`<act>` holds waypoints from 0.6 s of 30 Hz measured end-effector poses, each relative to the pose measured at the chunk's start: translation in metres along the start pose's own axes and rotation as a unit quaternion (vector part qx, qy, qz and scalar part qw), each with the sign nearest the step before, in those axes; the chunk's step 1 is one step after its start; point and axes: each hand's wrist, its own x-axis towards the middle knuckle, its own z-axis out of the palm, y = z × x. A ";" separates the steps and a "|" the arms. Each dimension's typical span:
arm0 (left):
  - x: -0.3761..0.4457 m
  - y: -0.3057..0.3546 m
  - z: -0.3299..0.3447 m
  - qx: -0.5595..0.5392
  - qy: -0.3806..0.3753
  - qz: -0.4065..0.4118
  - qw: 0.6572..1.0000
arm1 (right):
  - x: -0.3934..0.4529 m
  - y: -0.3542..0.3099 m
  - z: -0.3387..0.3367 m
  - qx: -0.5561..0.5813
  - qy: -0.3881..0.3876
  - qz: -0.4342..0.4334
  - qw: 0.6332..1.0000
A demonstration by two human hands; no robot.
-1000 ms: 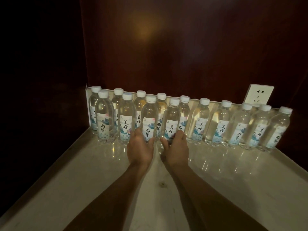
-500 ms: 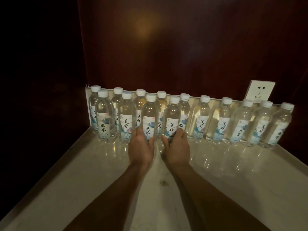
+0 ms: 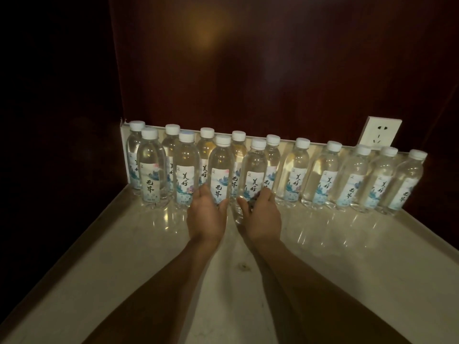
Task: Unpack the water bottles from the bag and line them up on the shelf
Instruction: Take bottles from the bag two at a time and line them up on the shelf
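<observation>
**Gripping two front-row bottles by their bases**

Reaching forward from the bottom of the view, both bare forearms run side by side over the shelf [image 3: 347, 256] and end at the water bottles [image 3: 323, 175] lined up against the back wall. The left hand [image 3: 207, 217] is cupped round the lower part of the third front bottle [image 3: 221, 170], thumb on its right side and fingers on its left. The right hand [image 3: 262, 218] wraps the base of the fourth front bottle [image 3: 254, 172] just beside it, thumb on the left side, fingers curled round the right. Both bottles stand upright with their bases on the shelf, and the two hands sit near each other with a narrow gap between the thumbs.

The bottles are clear ribbed plastic with white screw caps and pale labels printed with black calligraphy and blue-pink artwork. Left of the held pair, two more front bottles stand before a back row; right of the pair, a single row of five bottles runs toward the wall socket [image 3: 380, 132], a white square plate mounted on the wall above the last ones.

The shelf is glossy, pale, marble-like stone with a raised edge, mirroring the bottles. The wall behind is dark reddish wood with a dim warm glare.
</observation>
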 end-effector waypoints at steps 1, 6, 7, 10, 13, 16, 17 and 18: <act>0.000 0.001 -0.001 0.003 -0.004 -0.005 1.000 | 0.000 -0.001 -0.001 -0.003 -0.007 0.006 1.000; -0.003 0.003 -0.010 0.004 -0.031 -0.030 0.999 | 0.000 -0.010 -0.013 -0.039 -0.037 0.038 0.998; -0.003 0.004 -0.013 0.004 -0.033 -0.039 0.999 | 0.000 -0.012 -0.017 -0.045 -0.043 0.041 0.997; -0.003 0.004 -0.025 0.009 -0.034 -0.044 0.998 | -0.001 -0.016 -0.030 -0.073 -0.073 0.049 0.993; -0.008 0.007 -0.037 0.005 -0.036 -0.032 0.999 | -0.012 -0.013 -0.042 -0.092 -0.099 0.051 0.990; -0.023 0.008 -0.049 -0.014 -0.046 -0.037 0.998 | -0.034 -0.013 -0.050 -0.101 -0.100 0.045 0.989; -0.028 0.010 -0.054 -0.021 -0.048 -0.044 0.998 | -0.040 -0.015 -0.054 -0.104 -0.100 0.047 0.988; -0.034 0.011 -0.059 -0.026 -0.050 -0.050 0.997 | -0.046 -0.017 -0.059 -0.105 -0.099 0.040 0.989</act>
